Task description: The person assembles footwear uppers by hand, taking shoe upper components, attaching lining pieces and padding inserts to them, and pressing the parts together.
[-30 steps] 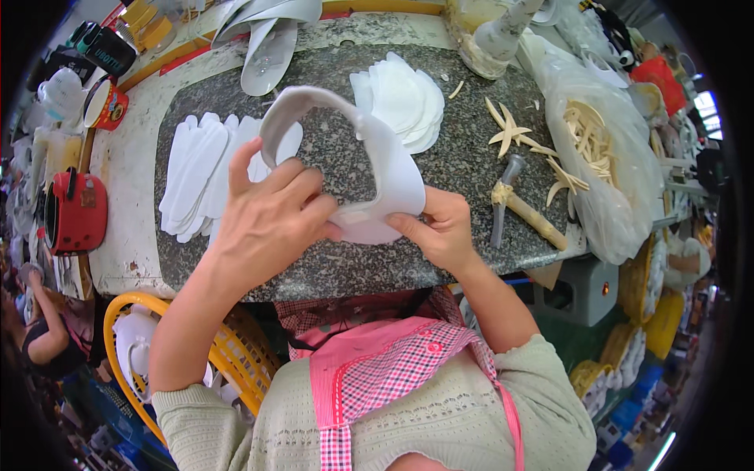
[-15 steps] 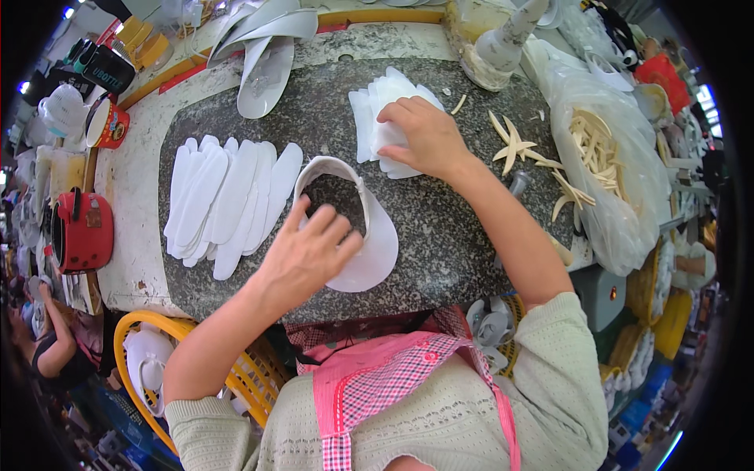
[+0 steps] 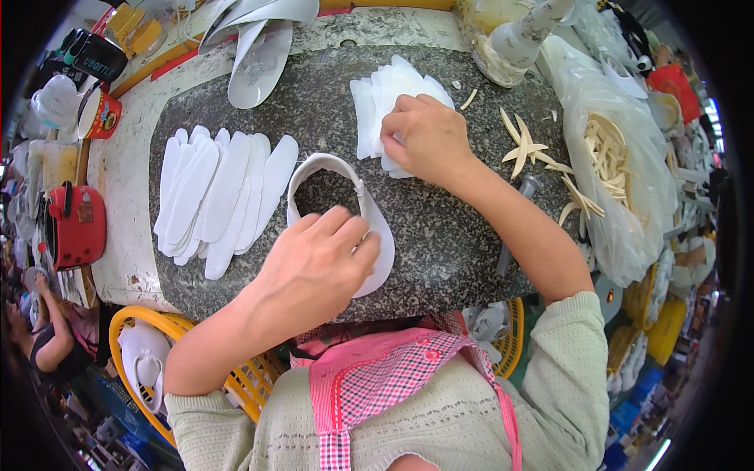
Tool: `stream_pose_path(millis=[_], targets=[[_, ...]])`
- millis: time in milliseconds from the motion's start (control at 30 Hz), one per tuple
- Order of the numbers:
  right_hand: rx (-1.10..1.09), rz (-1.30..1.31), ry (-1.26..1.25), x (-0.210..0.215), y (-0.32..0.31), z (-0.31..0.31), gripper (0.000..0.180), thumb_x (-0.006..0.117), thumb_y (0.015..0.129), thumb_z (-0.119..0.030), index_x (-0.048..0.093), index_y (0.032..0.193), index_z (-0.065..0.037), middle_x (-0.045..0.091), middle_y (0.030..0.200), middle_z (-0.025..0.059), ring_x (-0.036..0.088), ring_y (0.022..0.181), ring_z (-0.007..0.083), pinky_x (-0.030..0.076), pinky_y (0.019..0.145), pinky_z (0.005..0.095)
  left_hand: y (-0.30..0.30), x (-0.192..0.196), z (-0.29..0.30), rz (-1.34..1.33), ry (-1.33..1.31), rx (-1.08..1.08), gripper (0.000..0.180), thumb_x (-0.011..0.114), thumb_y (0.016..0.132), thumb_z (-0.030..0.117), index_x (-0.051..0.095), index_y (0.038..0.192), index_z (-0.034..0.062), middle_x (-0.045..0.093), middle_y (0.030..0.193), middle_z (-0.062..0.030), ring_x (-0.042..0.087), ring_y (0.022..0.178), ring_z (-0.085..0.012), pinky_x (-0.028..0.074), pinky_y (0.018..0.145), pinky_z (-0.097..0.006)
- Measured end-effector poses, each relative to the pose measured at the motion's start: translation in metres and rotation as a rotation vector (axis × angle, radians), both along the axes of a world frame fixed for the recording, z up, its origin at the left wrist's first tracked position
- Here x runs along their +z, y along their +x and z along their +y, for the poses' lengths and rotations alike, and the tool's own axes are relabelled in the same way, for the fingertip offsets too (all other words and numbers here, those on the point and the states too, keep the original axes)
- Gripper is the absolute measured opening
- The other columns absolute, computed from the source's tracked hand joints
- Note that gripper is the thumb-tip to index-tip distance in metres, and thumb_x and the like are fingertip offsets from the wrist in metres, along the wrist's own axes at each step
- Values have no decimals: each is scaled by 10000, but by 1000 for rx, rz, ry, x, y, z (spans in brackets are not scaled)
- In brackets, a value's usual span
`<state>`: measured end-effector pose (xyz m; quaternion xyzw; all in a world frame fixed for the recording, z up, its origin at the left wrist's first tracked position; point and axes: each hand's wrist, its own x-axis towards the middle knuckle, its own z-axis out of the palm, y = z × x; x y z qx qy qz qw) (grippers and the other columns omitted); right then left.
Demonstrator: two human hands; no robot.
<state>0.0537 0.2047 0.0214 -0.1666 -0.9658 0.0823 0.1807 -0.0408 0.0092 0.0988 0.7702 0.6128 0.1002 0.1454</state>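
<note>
A white shoe upper [image 3: 380, 228] with a ring-shaped opening and a rounded flap lies at the middle of the dark speckled slab. Over the near left part of it is my left hand [image 3: 314, 255], its fingers curled together and slightly blurred. The hand hides its own fingertips. Farther right, my right hand [image 3: 428, 137] rests on the near part of a pile of thin white translucent pieces [image 3: 397, 82]. Its fingers are bent into a pinch; what lies between them is hidden. Left of the upper, long white rounded strips [image 3: 230, 192] overlap in a fanned row.
At right, cream curved strips [image 3: 521, 149] lie loose beside a clear plastic bag [image 3: 628, 235] of similar strips. White curved sheets [image 3: 263, 67] and a crusted pot [image 3: 496, 59] stand at the back. A red container [image 3: 77, 228] sits left; a yellow basket [image 3: 129, 318] is below.
My left hand has drawn nearer to me, from the upper's opening toward its flap, and its fingers have closed up. The right hand's spread thumb and fingers have come together. The view has shifted slightly.
</note>
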Motion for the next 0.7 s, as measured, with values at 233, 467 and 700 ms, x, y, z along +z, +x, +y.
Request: stream_pose_path(millis=[233,467,700], targets=[[-120,47,-677,-13,-9,43,119,613,754,-154,640,763,-39,606,718,32,561,616,124,473,563,289,15,-45,60,63,257,108,340,687,712,158,591,994,-7,591,992,-98,531,950,-231,456,773,-342],[-123,1008,-947,43,38,78,124,531,883,-125,554,844,-10,602,689,45,551,551,92,456,482,220,5,-41,73,78,203,240,531,653,787,314,533,1160,-44,599,1044,-156,508,1051,-281,430,828,-388],[99,790,-1654,31,67,-50,173,519,913,-171,540,880,-2,623,739,65,603,601,117,505,494,235,-11,-14,7,-1177,43,583,238,704,781,118,641,955,-32,644,720,-36,574,632,-51,448,571,-177]])
